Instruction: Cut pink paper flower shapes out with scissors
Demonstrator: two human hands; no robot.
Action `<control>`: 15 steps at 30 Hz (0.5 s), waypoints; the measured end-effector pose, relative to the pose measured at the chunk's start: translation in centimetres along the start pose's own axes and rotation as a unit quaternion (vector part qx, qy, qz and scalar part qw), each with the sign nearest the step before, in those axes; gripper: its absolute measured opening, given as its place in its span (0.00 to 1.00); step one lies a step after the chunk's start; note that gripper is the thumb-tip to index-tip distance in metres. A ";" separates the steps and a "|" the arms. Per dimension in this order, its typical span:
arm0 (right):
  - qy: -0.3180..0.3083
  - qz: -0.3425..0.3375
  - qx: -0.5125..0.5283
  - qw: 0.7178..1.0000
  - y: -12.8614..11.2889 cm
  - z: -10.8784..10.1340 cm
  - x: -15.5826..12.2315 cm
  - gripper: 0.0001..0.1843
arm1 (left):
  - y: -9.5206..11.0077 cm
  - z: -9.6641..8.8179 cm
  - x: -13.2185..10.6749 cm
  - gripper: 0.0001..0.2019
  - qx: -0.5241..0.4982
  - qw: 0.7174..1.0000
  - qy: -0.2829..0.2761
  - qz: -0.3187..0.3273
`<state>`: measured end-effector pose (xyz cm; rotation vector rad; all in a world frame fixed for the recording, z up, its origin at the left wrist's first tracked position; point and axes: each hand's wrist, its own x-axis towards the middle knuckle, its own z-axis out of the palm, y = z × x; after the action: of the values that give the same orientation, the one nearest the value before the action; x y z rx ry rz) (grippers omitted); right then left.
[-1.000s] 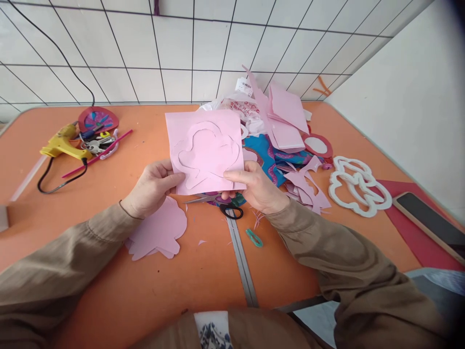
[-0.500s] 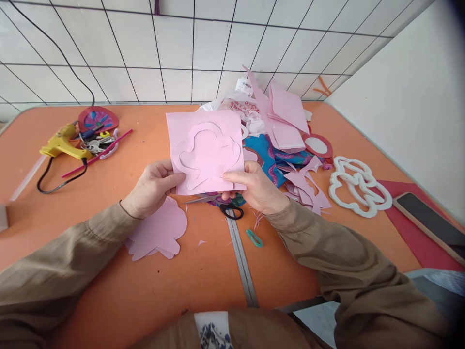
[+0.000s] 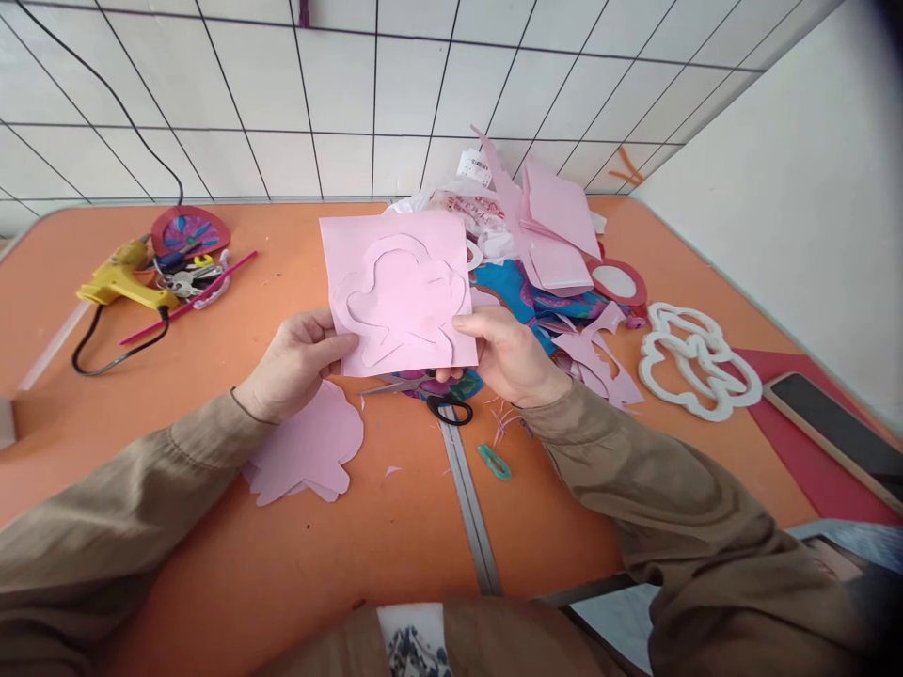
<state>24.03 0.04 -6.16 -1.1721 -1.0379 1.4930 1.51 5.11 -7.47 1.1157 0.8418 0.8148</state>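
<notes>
I hold a pink paper sheet (image 3: 395, 282) upright above the orange table (image 3: 212, 527). A cloud-like flower outline is cut or drawn in it. My left hand (image 3: 296, 362) pinches its lower left corner. My right hand (image 3: 508, 357) pinches its lower right edge with thumb on the front. Under the sheet lie black-handled scissors (image 3: 441, 404). A stack of pink flower-shaped cutouts (image 3: 307, 451) rests by my left wrist.
A yellow glue gun (image 3: 123, 282) with keys (image 3: 187, 277) and a red disc (image 3: 190, 230) lies at the left. Pink scraps (image 3: 557, 230), blue patterned paper (image 3: 529, 306), a white foam outline (image 3: 695, 362), a phone (image 3: 836, 432) and a teal clip (image 3: 494, 461) lie on the right.
My right hand slid a little to the right and up along the sheet's lower edge. The sheet tilted slightly. My left hand stayed put.
</notes>
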 end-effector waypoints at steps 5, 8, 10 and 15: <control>-0.015 -0.002 -0.020 1.000 -0.4 -0.4 0.0 0.10 | -0.2 -0.2 0.1 0.07 -0.019 1.000 0.004 0.001; -0.024 0.002 -0.030 0.999 -0.4 -0.3 0.0 0.10 | -0.3 -0.3 0.1 0.07 -0.026 1.000 0.001 0.000; -0.032 0.004 -0.036 0.999 -0.3 -0.3 0.0 0.10 | -0.3 -0.3 0.1 0.07 -0.027 1.000 -0.001 0.001; -0.028 0.008 -0.042 0.999 -0.3 -0.4 0.0 0.10 | -0.2 -0.2 0.1 0.08 -0.022 1.000 0.002 0.007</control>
<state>24.44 0.09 -5.97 -1.2057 -1.1422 1.5134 1.39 5.27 -7.75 1.0837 0.8164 0.8434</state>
